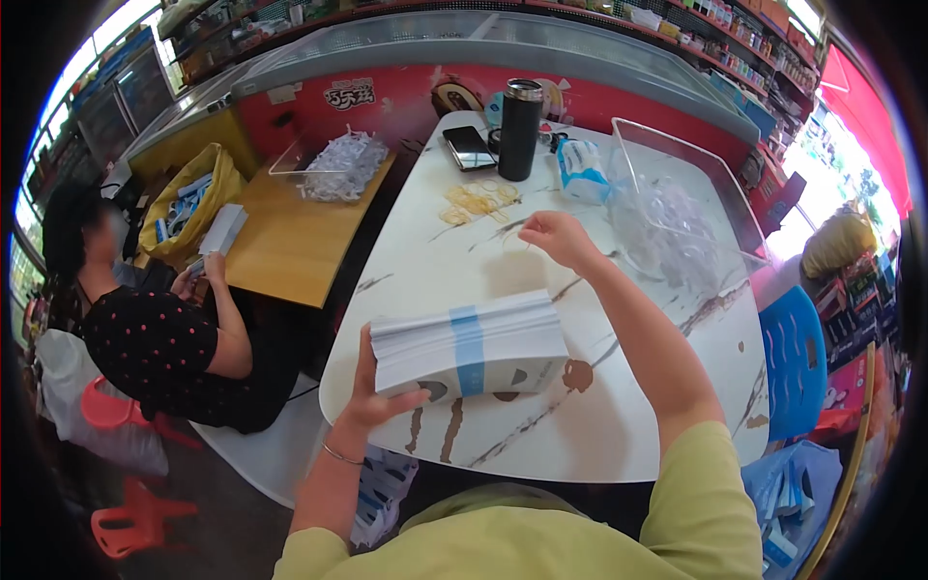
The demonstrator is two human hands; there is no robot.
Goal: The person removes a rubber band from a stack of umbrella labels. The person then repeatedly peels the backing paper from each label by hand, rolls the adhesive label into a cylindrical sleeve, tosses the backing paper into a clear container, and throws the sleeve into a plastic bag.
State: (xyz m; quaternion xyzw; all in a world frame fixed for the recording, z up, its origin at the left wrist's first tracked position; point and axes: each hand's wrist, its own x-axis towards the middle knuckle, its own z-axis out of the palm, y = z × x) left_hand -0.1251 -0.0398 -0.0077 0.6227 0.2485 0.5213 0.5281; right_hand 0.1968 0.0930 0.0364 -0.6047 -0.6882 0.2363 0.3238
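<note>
While the white counter [619, 435] spreads out in front, the paper stack [522, 338] sits over its near side, long axis running left to right. The left hand [372, 391] is nearer, curled around the stack's left end, thumb on the front face. The right hand [553, 235], beyond the stack and toward its right end, is pinched closed near loose rubber bands [478, 200], seemingly on a single thin band [528, 246].

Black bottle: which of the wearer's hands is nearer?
Right: the right hand is this side of the black bottle; the left hand is farther off, lower left, holding the white stack.
</note>
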